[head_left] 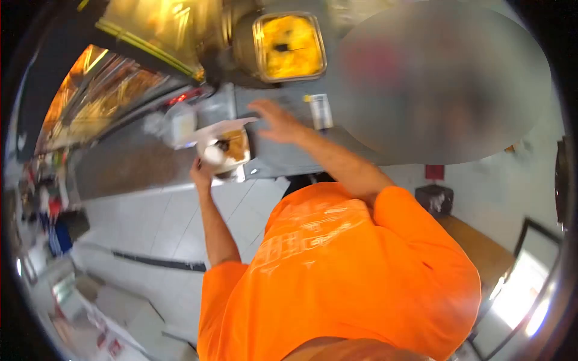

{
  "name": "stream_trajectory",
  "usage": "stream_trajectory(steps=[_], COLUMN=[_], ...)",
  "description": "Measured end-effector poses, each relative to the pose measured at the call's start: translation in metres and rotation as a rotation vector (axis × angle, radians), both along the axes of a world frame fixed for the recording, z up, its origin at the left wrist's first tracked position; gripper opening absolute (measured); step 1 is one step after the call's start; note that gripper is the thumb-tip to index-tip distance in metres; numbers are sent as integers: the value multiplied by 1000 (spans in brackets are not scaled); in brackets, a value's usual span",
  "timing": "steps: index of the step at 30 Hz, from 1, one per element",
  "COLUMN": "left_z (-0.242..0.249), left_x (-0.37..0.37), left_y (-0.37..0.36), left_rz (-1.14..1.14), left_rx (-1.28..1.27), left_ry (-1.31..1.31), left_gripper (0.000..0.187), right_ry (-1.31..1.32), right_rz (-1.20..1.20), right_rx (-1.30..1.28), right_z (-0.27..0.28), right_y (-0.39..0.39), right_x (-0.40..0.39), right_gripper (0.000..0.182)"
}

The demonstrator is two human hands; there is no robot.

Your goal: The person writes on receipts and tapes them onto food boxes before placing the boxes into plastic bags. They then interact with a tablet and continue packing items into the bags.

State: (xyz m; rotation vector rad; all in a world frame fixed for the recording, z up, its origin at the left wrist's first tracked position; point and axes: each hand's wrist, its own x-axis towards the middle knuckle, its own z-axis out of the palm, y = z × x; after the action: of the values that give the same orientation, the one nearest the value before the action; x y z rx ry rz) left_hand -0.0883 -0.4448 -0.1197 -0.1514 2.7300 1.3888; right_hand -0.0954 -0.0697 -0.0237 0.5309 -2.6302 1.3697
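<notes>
My left hand (201,174) grips the near left corner of an open white takeaway box (241,157), its fingers closed on the edge. Inside the box lie golden-brown food (236,142), something dark, and a white rounded thing (214,155) that I cannot make out. The lid flap (224,127) stands raised along the far side. To the right of the box, my right hand (276,122) hovers over the grey counter (283,157), slightly blurred. Its fingers are stretched out and hold nothing.
A metal pan of yellow food (290,47) sits at the counter's back. A white labelled item (321,112) lies right of my right hand. A cloudy plastic container (180,124) is left of the box. A lit glass display case (99,90) stands far left. A blurred oval hides the upper right.
</notes>
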Motion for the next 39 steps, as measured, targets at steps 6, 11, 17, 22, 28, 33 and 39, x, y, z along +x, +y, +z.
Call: stream_trajectory(steps=[6,11,17,22,28,33,39], left_z=[15,87,139,238,208,119,105], left_x=[13,47,70,118,217,225,208], left_y=[55,121,294,612,917,985,980], left_rz=[311,297,-341,-1116,-1376,-1484,-1260], left_rx=[-91,-196,-73,174,40,-105,-67], left_ry=[376,654,754,705,601,254,214], left_gripper=[41,36,41,68,83,68,30], right_ry=[85,370,255,-194,-600,-712,-221], right_rz=[-340,-1125,-1958,-1823,-1404,-1184,-882], right_rx=[-8,287,-239,-448,-563,-695,-807], right_z=[45,91,74,99,82,47,41], right_y=[87,274,521,605,667,685,677], right_x=[65,178,383,419,435,450,463], right_gripper=[46,24,38,59,69,55,28])
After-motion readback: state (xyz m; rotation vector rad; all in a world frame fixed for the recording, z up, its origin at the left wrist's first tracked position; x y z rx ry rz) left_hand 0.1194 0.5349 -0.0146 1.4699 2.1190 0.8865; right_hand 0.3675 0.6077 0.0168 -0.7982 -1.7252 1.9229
